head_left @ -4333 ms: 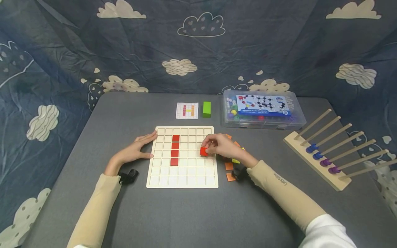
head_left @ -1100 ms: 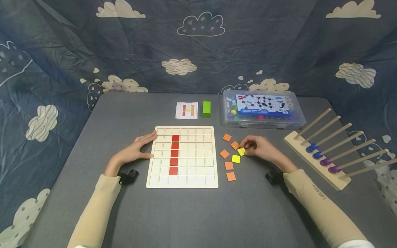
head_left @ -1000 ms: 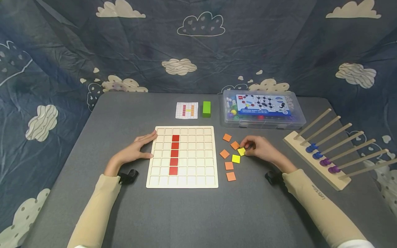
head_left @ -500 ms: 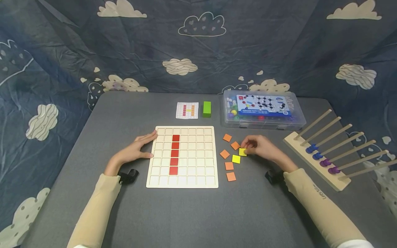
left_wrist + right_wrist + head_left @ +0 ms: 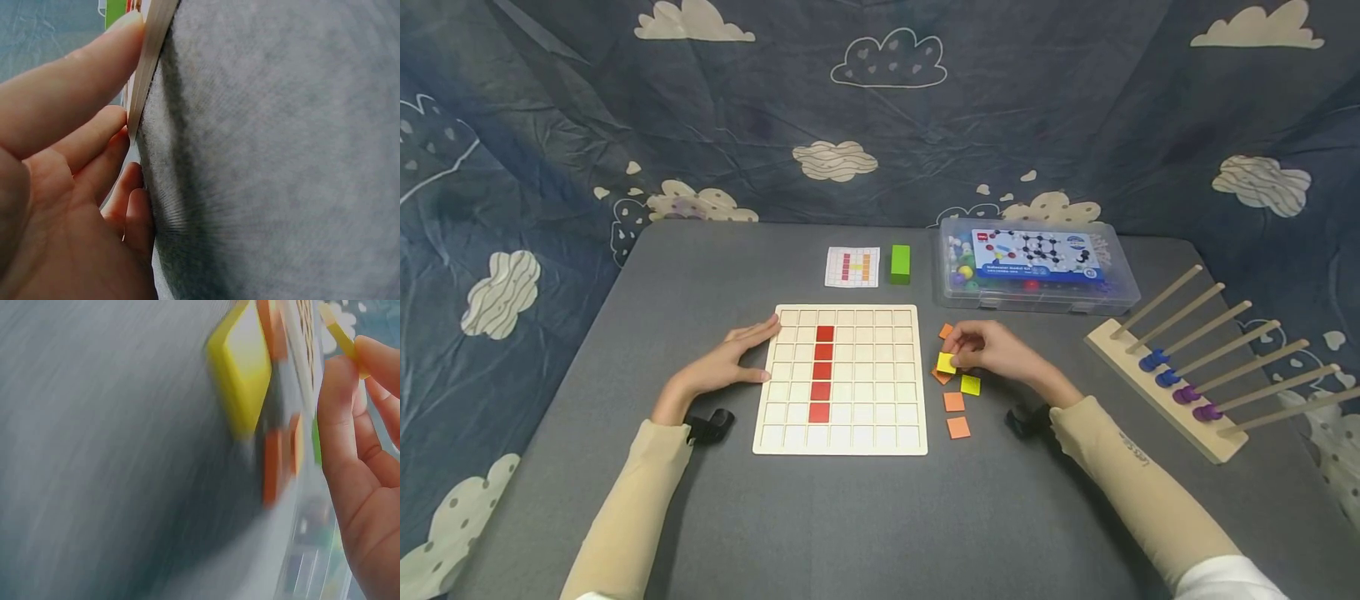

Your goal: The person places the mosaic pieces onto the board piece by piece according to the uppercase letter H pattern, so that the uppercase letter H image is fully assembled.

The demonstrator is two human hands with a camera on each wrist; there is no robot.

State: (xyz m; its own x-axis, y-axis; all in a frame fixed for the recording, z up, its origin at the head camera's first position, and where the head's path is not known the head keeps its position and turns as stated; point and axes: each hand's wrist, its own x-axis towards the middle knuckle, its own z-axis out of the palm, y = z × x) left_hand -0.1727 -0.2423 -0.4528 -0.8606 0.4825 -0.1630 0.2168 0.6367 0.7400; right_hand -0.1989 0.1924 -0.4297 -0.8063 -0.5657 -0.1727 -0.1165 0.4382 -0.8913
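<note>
My right hand [image 5: 996, 348] pinches a yellow square tile [image 5: 946, 363] between thumb and fingers, raised over the loose tiles right of the board. The right wrist view also has this held tile [image 5: 342, 339] at the fingertips. My left hand [image 5: 726, 362] rests at the left edge of the cream grid board [image 5: 872, 435], fingers straight and thumb touching its side. In the left wrist view the thumb and fingers lie along the board's edge [image 5: 150, 69]. A column of several red tiles [image 5: 822, 371] sits in the board's cells. A second yellow tile [image 5: 970, 385] lies on the table.
Several orange tiles [image 5: 958, 427] lie right of the board, some partly hidden by the right hand. Behind the board are a pattern card [image 5: 852, 267] and a green block [image 5: 900, 264]. A clear plastic kit box [image 5: 1037, 292] and a wooden peg stand [image 5: 1165, 392] stand to the right.
A red tile from the right hand now sits lowest in the red column. The right hand then pinched a yellow tile, lifted it and moved left toward the board. The left hand stayed put.
</note>
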